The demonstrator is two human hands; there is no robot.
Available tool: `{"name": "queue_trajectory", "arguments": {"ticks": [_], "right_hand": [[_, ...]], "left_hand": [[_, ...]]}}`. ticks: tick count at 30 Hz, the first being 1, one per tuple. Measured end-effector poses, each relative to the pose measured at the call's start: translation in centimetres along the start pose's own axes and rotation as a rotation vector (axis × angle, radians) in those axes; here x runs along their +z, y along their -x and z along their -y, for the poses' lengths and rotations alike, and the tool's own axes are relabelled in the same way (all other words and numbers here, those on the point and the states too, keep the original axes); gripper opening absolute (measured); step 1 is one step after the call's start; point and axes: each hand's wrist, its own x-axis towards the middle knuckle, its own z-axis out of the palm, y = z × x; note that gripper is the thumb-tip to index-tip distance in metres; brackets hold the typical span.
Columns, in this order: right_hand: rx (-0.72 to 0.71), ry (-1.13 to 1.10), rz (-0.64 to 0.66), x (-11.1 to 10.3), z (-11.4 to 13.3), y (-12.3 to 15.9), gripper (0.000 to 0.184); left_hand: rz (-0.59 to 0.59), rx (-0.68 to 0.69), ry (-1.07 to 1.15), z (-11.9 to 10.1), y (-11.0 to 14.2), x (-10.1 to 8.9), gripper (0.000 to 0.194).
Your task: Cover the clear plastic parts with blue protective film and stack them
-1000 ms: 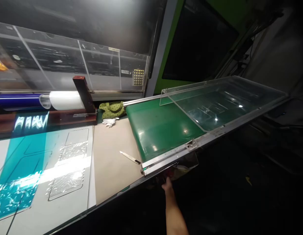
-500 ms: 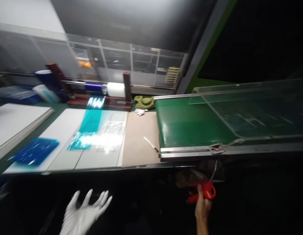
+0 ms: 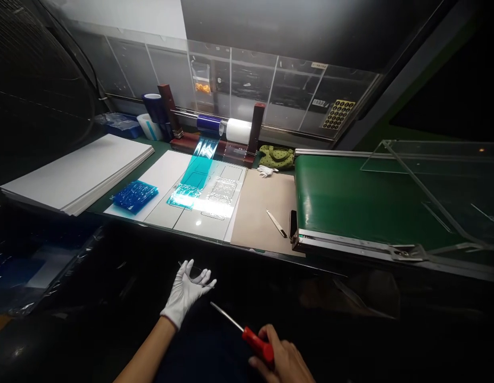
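In a white glove, my left hand point(image 3: 186, 292) grips a thin clear plate point(image 3: 195, 275) by its edges, fingers curled around it. The plate is hard to see against the dark floor area below the table edge. My bare right hand point(image 3: 281, 354) is wrapped round a red air blow gun point(image 3: 258, 343). Its slim metal nozzle point(image 3: 227, 315) points up and left towards the gloved hand, apart from it. Above them on the table, a teal film strip point(image 3: 199, 167) runs down from a blue film roll point(image 3: 209, 123) onto grey-white boards point(image 3: 199, 226).
A stack of white sheets point(image 3: 79, 170) and a blue film pile point(image 3: 135, 196) lie left. A white-handled knife point(image 3: 276, 223) rests on a brown board point(image 3: 255, 213). To the right is a green conveyor belt point(image 3: 351, 197) under a clear cover point(image 3: 442, 181).
The view has swung left. My right hand has brought the air blow gun leftwards, close to my left hand, and its nozzle now points at the gloved hand.
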Motion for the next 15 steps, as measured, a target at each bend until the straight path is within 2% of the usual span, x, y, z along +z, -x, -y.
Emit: {"name": "queue_trajectory", "arguments": {"ticks": [5,8,15], "right_hand": [[-0.108,0.037,0.096,-1.7,2.9,-1.8,0.028],[-0.094,0.065,0.149,-2.2,4.2,-2.2,0.026],[-0.097,0.041,0.167,-1.5,4.1,-2.6,0.024]], "left_hand": [[-0.006,0.043,0.03,-0.6,1.1,-1.2,0.042],[-0.009,0.067,0.063,-0.9,1.8,-1.8,0.037],[-0.032,0.1,0.091,-1.0,2.2,-2.4,0.035]]}}
